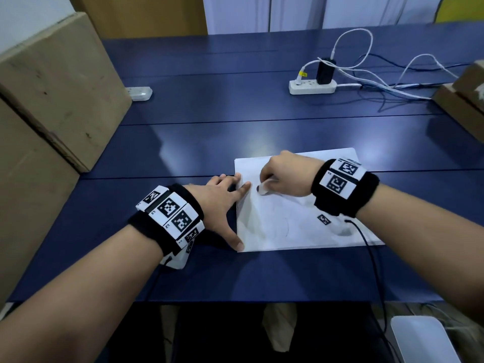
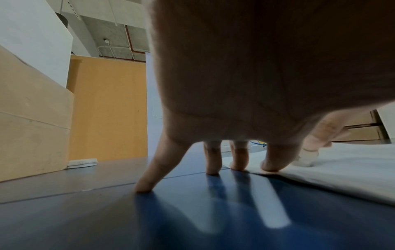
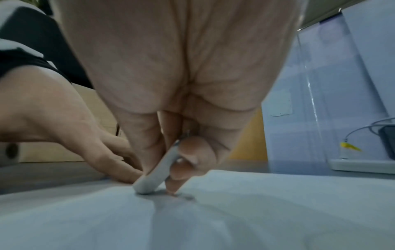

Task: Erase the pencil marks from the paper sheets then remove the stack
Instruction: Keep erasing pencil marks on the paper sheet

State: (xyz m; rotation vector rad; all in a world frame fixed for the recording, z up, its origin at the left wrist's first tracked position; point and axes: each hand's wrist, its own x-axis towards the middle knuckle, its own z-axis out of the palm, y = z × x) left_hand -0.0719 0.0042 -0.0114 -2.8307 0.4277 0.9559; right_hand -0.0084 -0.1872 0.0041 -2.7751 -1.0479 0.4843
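Left hand (image 1: 222, 203) splayed, pressing paper stack (image 1: 301, 226) | right hand (image 1: 285, 174) pinching eraser (image 1: 264, 188)

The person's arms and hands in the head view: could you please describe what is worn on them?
Both forearms are bare, with no sleeves. Each wrist carries a black fabric band, left and right, faced with white square tiles printed with black coded markers. A thin black cable trails from the right band.

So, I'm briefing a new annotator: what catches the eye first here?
The white paper stack on the blue table, right hand pinching a white eraser against it. The left hand presses straight fingers on the stack's left edge. Cardboard boxes stand far left.
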